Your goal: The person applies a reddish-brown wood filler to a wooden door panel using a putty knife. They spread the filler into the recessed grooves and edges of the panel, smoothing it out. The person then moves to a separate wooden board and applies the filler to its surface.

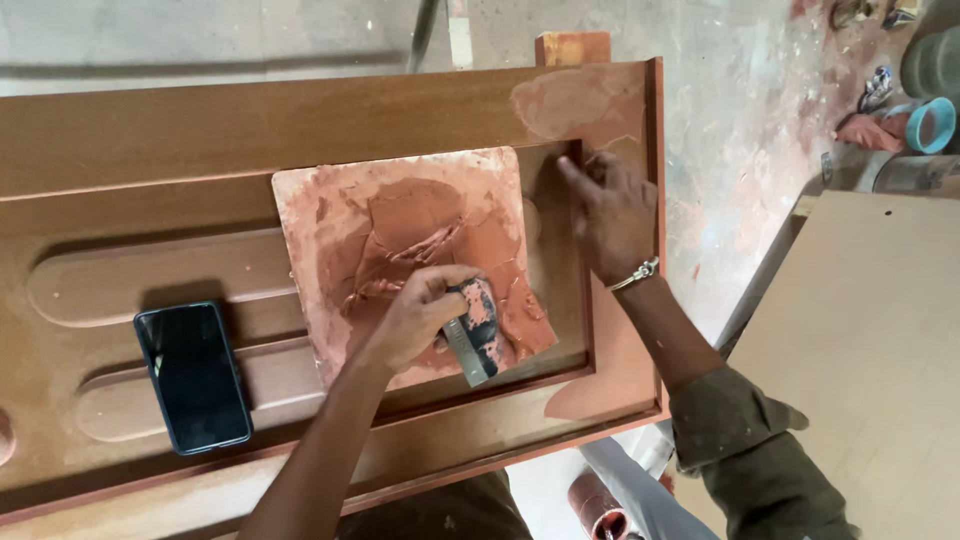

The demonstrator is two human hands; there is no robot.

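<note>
Left hand [415, 315] gripping scraper [470, 345], blade down-right on putty board [330, 205]; right hand [612, 215] spread flat, nearer panel corner [580, 150], just right of board.

A board [400, 200] of putty lies on the door panel [300, 120]; a phone [193, 375] lies at its eight o'clock.

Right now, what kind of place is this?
Probably a woodworking shop: a carved wooden door panel lies flat, a board of reddish filler paste rests on it, and the floor is paste-stained.
</note>
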